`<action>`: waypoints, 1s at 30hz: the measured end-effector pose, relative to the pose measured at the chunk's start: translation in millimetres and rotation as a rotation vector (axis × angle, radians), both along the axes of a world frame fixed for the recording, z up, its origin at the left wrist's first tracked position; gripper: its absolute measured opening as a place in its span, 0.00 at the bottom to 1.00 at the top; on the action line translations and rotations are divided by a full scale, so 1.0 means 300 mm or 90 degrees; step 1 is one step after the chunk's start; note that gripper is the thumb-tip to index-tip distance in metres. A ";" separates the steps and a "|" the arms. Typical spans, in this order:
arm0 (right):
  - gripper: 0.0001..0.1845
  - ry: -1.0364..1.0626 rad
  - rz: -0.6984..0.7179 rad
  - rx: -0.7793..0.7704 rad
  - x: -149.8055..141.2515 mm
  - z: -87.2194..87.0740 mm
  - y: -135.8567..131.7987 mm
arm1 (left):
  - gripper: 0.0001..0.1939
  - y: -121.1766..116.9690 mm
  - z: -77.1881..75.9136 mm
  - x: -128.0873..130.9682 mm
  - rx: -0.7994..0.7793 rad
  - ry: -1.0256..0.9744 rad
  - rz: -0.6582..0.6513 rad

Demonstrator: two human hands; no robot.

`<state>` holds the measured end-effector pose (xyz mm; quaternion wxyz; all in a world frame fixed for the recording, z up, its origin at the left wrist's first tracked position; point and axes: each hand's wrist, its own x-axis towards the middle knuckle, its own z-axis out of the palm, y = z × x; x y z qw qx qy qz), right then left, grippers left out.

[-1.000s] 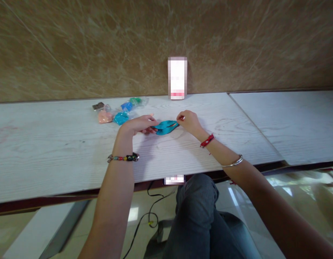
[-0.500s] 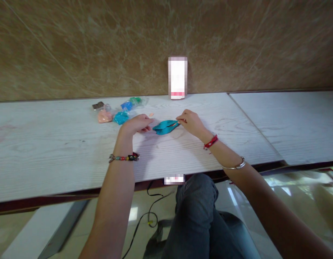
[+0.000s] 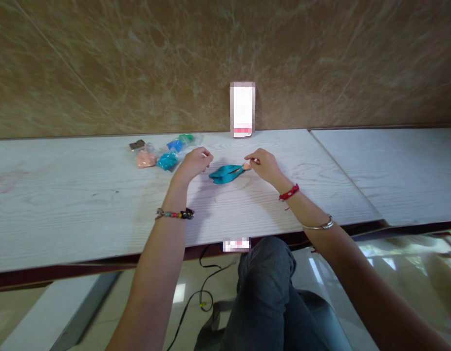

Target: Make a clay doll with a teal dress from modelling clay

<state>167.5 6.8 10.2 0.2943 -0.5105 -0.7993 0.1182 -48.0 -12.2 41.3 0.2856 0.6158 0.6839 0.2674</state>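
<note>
On the white tabletop lies a flat teal clay piece (image 3: 226, 174), leaf-like, with a slit along it. A small peach clay lump (image 3: 246, 166) sits at its right end. My right hand (image 3: 265, 165) hovers at that lump, index finger stretched out and thumb a little apart from it, holding nothing I can see. To the left and slightly behind the teal piece is my left hand (image 3: 196, 162), off the clay. Its fingers are curled together in a pinch, and whatever is between them is hidden.
Clear bags of peach clay (image 3: 146, 159), teal clay (image 3: 167, 160), blue clay (image 3: 175, 145) and green clay (image 3: 186, 138) lie at back left, beside a dark small packet (image 3: 137, 145). A blurred phone-like rectangle (image 3: 242, 109) leans on the marbled wall.
My left hand has let go of the teal piece and moved up and back, over where a small peach bit lay. My right fingers have come off the right end, uncovering the peach lump.
</note>
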 end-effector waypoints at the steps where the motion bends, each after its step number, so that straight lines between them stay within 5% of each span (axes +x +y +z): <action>1: 0.18 -0.006 0.010 -0.002 0.001 -0.002 0.001 | 0.02 0.002 -0.003 0.005 0.004 -0.004 -0.012; 7: 0.14 -0.050 0.039 -0.016 -0.009 -0.015 -0.002 | 0.05 0.008 -0.024 0.046 0.082 0.041 -0.102; 18: 0.11 -0.085 0.044 -0.015 -0.018 -0.013 -0.001 | 0.12 0.016 -0.079 0.112 0.281 0.267 -0.398; 30: 0.06 -0.054 0.016 -0.046 -0.021 -0.020 0.007 | 0.13 0.019 -0.083 0.094 0.280 0.315 -0.418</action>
